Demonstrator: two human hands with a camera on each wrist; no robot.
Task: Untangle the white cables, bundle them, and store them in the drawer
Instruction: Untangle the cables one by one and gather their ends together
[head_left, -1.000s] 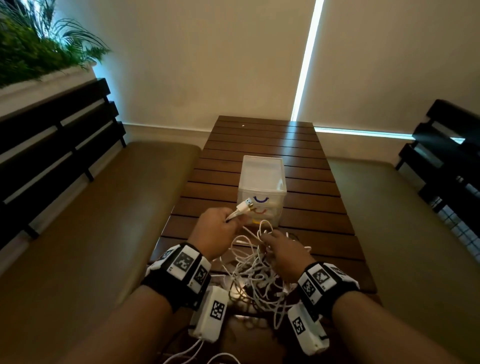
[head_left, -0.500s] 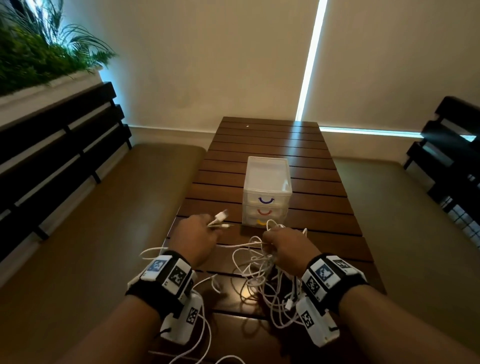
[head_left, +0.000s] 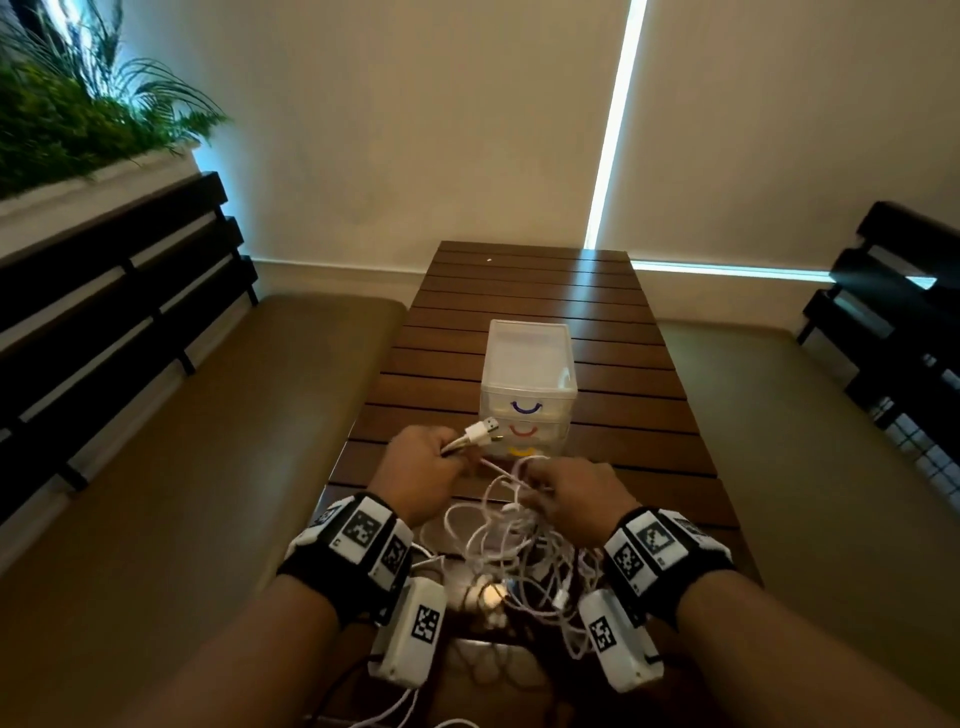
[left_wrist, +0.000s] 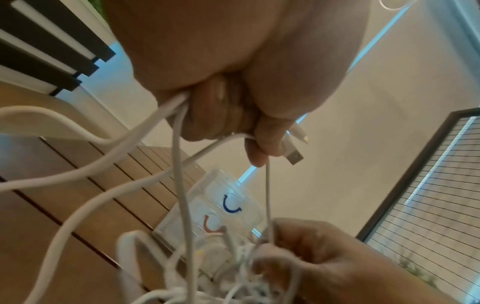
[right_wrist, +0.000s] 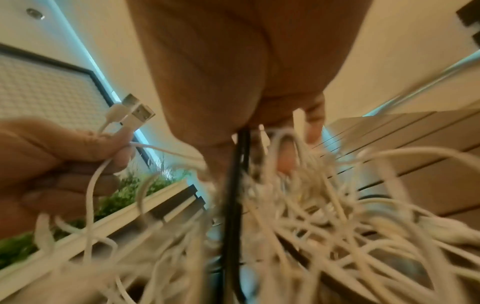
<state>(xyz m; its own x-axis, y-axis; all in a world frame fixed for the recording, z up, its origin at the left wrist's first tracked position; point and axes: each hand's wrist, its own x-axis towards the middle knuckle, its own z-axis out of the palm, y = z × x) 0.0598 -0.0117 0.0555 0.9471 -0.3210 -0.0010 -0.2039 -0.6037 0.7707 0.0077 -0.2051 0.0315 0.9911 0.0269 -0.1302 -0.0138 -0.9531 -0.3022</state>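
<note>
A tangle of white cables (head_left: 511, 545) lies on the near end of the wooden table (head_left: 613, 415), between my wrists. My left hand (head_left: 423, 462) grips cable ends in a fist, with white USB plugs (head_left: 480, 431) sticking out past the thumb; the plugs (left_wrist: 292, 157) and strands (left_wrist: 179, 164) hang from it in the left wrist view. My right hand (head_left: 563, 491) pinches strands at the top of the tangle (right_wrist: 298, 185). A small clear three-drawer unit (head_left: 527, 384) stands just beyond the hands, its drawers closed.
Padded benches run along both sides of the table, left (head_left: 208, 441) and right (head_left: 805, 441), with dark slatted backrests (head_left: 104, 291). A planter with green leaves (head_left: 67, 119) tops the left backrest. Some cable hangs over the table's near edge (head_left: 395, 714).
My left hand has come back right and up with the plugs, closing the gap to the right hand after pulling out to the left. The right hand stays on the tangle.
</note>
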